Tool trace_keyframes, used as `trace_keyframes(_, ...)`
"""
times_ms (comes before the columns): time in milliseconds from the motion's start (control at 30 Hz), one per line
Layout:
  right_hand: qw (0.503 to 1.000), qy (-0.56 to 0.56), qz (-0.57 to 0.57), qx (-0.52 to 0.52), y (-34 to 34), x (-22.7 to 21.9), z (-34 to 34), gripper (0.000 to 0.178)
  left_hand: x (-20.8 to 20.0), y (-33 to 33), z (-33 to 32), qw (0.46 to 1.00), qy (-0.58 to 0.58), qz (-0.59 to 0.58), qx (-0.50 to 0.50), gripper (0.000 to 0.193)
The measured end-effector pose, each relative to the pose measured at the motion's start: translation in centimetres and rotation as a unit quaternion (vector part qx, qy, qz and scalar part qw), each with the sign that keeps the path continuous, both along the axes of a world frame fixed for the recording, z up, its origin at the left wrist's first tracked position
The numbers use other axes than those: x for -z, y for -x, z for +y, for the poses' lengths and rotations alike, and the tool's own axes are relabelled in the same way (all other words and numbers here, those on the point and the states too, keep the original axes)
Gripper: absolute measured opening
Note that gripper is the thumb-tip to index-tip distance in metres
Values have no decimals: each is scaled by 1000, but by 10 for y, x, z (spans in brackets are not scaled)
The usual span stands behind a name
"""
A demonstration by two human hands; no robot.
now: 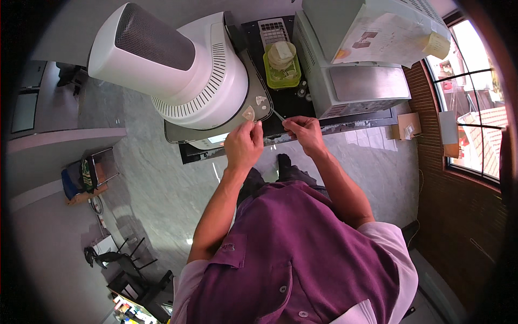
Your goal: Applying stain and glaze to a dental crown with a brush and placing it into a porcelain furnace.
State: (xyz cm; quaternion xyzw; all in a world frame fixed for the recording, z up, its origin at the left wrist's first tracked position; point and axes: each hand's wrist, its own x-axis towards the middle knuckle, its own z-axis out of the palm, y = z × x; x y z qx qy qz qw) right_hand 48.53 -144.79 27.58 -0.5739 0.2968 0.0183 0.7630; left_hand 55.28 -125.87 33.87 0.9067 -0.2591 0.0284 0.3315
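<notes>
My left hand (244, 144) is closed in a pinch at the front of a large white machine (208, 81). Its fingertips meet the lower end of a small pale triangular piece (249, 113). A second small whitish piece (261, 100) lies just beyond, on the machine's grey base plate (254, 81). To the right, my right hand (304, 133) is pinched round a thin light-coloured tool (278, 115), whose tip points up and left toward the plate's corner. What kind of tool it is does not show.
Behind my right hand stands a lime-green basket (284, 83) with pale round pieces (281, 55) in it. A white keyboard (273, 31) lies beyond. A grey box-shaped machine (356, 89) fills the right of the dark bench (280, 102). Small dark knobs (302, 90) sit between them.
</notes>
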Motion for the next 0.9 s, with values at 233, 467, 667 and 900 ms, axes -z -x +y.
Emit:
trace_keyframes(233, 1000, -9, -11, 17, -3, 0, 1, 13, 17, 40, 20, 975, 153, 160, -31, 22)
trace_keyframes(467, 1000, -10, -10, 11, -4, 0, 7, 13, 34, 61, 42, 950, 107, 290, -52, 17)
trace_keyframes(667, 1000, -14, -1, 15, -2, 1, 9, 14, 57, 71, 58, 945, 86, 303, -82, 25)
trace_keyframes(900, 1000, -5, -12, -8, -2, 1, 11, 16, 94, 83, 99, 956, -112, 268, -36, 36)
